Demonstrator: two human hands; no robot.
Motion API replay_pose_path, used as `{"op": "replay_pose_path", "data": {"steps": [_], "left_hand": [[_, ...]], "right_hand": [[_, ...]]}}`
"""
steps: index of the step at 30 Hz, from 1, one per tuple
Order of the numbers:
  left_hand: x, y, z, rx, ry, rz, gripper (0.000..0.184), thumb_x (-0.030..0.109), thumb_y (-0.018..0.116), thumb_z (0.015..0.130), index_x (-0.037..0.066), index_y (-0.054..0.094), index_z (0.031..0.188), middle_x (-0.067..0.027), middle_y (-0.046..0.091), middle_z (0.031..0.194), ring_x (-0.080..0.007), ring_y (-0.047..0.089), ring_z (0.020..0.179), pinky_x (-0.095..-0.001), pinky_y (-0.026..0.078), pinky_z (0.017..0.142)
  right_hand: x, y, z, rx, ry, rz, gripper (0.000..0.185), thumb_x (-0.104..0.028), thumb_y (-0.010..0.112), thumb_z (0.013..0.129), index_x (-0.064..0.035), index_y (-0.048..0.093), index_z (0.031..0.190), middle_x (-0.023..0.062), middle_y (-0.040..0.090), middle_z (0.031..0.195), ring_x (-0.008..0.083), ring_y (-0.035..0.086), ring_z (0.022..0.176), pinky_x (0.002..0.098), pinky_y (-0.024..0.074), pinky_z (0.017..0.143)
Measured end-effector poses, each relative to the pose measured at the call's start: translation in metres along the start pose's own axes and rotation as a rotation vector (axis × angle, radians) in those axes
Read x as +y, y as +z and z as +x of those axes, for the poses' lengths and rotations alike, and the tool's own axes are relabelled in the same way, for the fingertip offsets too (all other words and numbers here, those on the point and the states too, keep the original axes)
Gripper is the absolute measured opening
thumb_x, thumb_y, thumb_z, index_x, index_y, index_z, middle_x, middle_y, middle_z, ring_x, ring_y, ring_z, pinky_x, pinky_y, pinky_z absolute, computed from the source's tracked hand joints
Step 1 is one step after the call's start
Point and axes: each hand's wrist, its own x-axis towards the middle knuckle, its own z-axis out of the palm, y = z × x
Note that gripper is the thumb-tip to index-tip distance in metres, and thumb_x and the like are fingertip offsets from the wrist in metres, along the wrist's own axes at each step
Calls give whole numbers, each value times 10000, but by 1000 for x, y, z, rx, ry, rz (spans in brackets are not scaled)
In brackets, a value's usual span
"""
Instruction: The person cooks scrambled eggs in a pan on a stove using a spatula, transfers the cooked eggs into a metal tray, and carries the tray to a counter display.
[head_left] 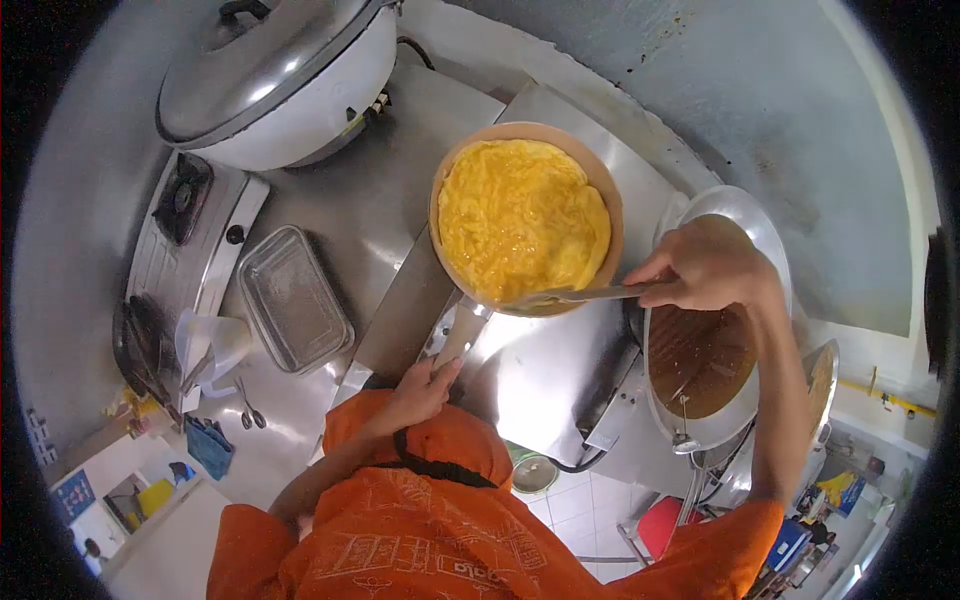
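Note:
My left hand (pixel 425 392) is wrapped round the handle (pixel 460 335) of a frying pan (pixel 612 215) with a beige rim. A broad yellow omelette (pixel 525 215) covers most of the pan's inside, its top moist and folded in places. From the right, my right hand (pixel 715 265) grips a grey spatula (pixel 605 293). The spatula's far end reaches over the near right rim, touching or just beside the lower edge of the egg; exactly how it meets the egg I cannot tell.
A big pot of brown liquid (pixel 705 370) stands right, with a ladle (pixel 684 440) at its near rim. To the left are a large lidded cooker (pixel 280 90), a metal tray (pixel 295 300), a portable stove (pixel 190 235), scissors (pixel 250 405) and a blue cloth (pixel 208 447).

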Motion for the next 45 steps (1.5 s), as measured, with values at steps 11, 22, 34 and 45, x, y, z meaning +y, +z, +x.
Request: {"op": "replay_pose_path", "data": {"steps": [11, 22, 34, 45], "left_hand": [[8, -4, -1, 9, -29, 193, 429, 507, 498, 994, 84, 530, 934, 2, 486, 613, -103, 466, 488, -284, 381, 434], [4, -2, 1, 27, 10, 147, 424, 451, 494, 1011, 74, 507, 818, 6, 466, 585, -92, 458, 454, -269, 382, 410], [0, -3, 0, -11, 27, 147, 425, 452, 481, 1014, 62, 508, 849, 6, 471, 590, -98, 452, 442, -279, 382, 400], [-8, -8, 2, -35, 133, 129, 416, 448, 488, 1014, 42, 546, 943, 20, 453, 557, -105, 440, 416, -290, 358, 379]], "right_hand": [[-30, 46, 47, 361, 44, 280, 234, -161, 632, 911, -62, 712, 1107, 204, 693, 872, 316, 676, 757, 359, 514, 708], [-3, -5, -20, 37, 103, -115, 261, -248, 682, 887, -122, 735, 1109, 141, 716, 868, 257, 659, 772, 366, 494, 723], [-42, 60, 66, 354, 121, 303, 282, -252, 637, 908, -48, 725, 1082, 197, 708, 878, 292, 688, 742, 383, 529, 729], [-22, 60, -43, 240, 88, 336, 295, -261, 668, 910, -54, 722, 1113, 112, 690, 711, 131, 580, 525, 294, 471, 555]]}}
